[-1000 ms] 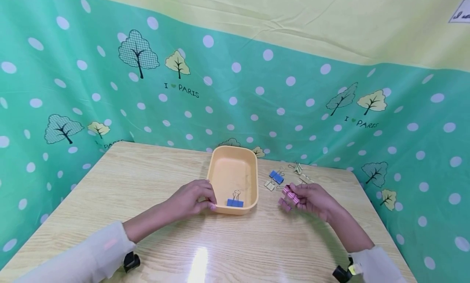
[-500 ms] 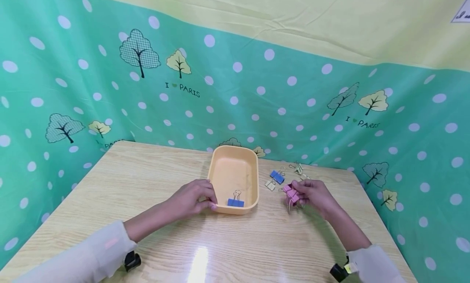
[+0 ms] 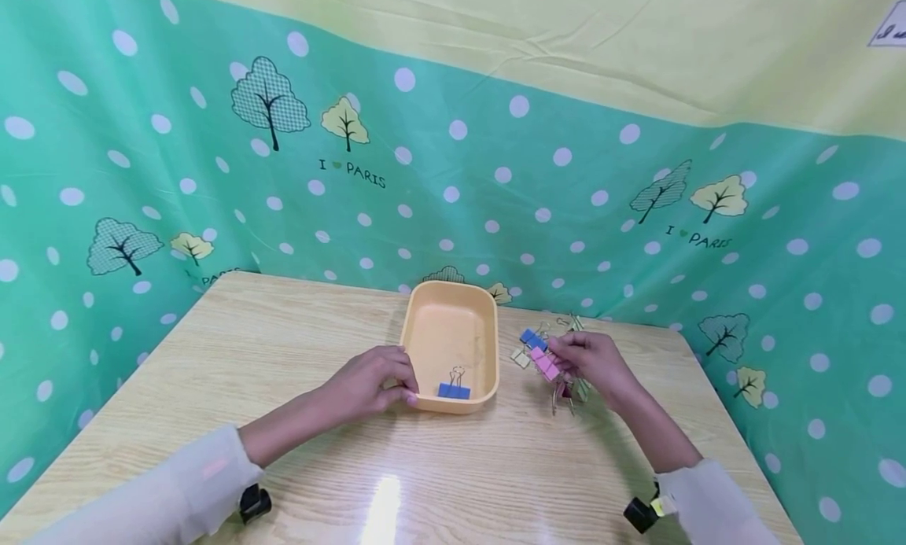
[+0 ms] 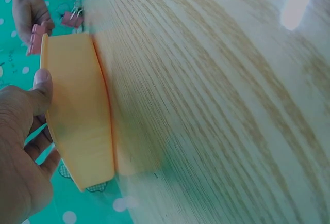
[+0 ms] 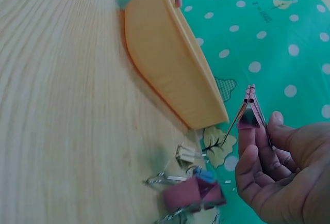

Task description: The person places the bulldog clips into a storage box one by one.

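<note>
On the wooden table (image 3: 212,356), my left hand (image 3: 368,384) grips the near-left rim of the orange tray (image 3: 432,336), thumb on the rim, with one blue binder clip (image 3: 453,389) lying inside at the near end. To the right of the tray, I hold my right hand (image 3: 594,360) raised off the table, fingers pinching a pink binder clip (image 3: 545,363). A darker pink clip (image 5: 193,193), another blue clip (image 3: 533,340) and pale clips (image 3: 521,358) lie loose just beside that hand.

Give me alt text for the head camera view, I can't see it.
A right hand pinches a pink binder clip above loose clips on a wooden table, while the left hand grips an orange tray holding one blue clip.
</note>
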`<action>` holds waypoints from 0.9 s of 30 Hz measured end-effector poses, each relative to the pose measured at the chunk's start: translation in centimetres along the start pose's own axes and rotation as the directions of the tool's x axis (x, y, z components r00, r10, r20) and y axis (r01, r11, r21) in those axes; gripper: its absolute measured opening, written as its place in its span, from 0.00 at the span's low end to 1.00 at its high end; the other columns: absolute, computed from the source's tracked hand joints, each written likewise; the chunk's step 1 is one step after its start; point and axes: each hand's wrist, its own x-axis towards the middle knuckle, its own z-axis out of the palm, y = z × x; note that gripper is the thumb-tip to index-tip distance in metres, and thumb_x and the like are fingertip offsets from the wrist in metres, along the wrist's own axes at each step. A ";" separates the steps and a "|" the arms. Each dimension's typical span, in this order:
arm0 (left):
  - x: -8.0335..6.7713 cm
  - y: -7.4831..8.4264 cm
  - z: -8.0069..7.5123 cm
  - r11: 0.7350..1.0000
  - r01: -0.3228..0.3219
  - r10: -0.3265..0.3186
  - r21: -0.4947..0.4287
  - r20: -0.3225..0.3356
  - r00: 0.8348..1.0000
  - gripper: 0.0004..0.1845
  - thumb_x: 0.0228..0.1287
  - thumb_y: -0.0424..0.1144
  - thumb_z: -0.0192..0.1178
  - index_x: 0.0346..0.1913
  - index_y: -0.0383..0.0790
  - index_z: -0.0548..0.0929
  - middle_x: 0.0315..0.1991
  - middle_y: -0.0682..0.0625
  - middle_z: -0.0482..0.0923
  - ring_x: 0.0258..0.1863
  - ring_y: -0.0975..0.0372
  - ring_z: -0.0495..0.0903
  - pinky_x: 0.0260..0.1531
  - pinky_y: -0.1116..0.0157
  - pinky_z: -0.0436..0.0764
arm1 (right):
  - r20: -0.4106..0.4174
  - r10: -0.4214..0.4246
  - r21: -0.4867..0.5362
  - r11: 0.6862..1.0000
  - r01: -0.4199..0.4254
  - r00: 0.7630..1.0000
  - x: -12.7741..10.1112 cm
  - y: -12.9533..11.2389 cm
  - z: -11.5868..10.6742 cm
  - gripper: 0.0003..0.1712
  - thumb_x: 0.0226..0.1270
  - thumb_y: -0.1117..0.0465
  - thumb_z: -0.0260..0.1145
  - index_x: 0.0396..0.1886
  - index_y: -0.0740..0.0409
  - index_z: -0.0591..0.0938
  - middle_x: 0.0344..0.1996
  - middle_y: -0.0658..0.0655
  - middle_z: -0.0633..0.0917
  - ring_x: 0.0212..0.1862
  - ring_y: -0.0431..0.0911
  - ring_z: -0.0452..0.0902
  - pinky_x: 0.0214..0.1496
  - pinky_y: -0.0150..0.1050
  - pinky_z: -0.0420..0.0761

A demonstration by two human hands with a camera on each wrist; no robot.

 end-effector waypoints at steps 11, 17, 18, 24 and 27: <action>0.0 0.0 0.1 1.000 -0.023 0.023 -0.003 -0.014 1.000 0.06 0.66 0.39 0.81 0.33 0.51 0.93 0.34 0.64 0.88 0.39 0.71 0.83 0.70 0.48 0.87 | -0.009 -0.058 -0.072 0.996 0.058 0.998 1.2 -3.4 1.9 0.18 0.86 0.56 0.70 0.52 0.72 0.87 0.32 0.52 0.90 0.31 0.45 0.84 0.30 0.37 0.88; 0.0 0.0 0.1 0.999 -0.033 0.033 -0.002 -0.013 0.999 0.06 0.65 0.39 0.81 0.33 0.51 0.93 0.34 0.64 0.87 0.39 0.69 0.84 0.71 0.48 0.86 | -0.020 -0.102 -0.141 0.985 0.098 0.995 1.8 -4.3 3.0 0.19 0.84 0.53 0.73 0.50 0.68 0.89 0.34 0.55 0.93 0.35 0.49 0.88 0.29 0.39 0.88; 0.0 0.1 0.1 0.999 -0.033 0.033 -0.001 -0.012 0.999 0.06 0.65 0.39 0.81 0.33 0.51 0.93 0.34 0.64 0.87 0.39 0.69 0.84 0.71 0.48 0.86 | -0.021 -0.115 -0.153 0.982 0.111 0.993 1.9 -4.4 3.2 0.19 0.84 0.53 0.73 0.49 0.68 0.90 0.35 0.56 0.93 0.35 0.48 0.88 0.30 0.39 0.88; 0.1 0.0 0.1 0.999 -0.045 0.045 0.008 -0.023 0.999 0.07 0.65 0.39 0.82 0.32 0.51 0.92 0.33 0.64 0.87 0.39 0.71 0.84 0.70 0.47 0.87 | -0.021 -0.207 -0.244 0.950 0.196 0.978 2.4 -5.7 5.1 0.14 0.81 0.56 0.75 0.43 0.66 0.91 0.35 0.60 0.96 0.33 0.43 0.90 0.32 0.35 0.87; 0.0 -0.1 0.1 0.999 -0.043 0.044 0.006 -0.021 0.999 0.07 0.64 0.39 0.82 0.32 0.51 0.92 0.33 0.64 0.87 0.39 0.71 0.83 0.71 0.47 0.86 | -0.006 -0.241 -0.292 0.929 0.229 0.970 2.6 -6.5 5.9 0.13 0.80 0.56 0.77 0.41 0.64 0.91 0.35 0.60 0.95 0.33 0.44 0.91 0.33 0.35 0.87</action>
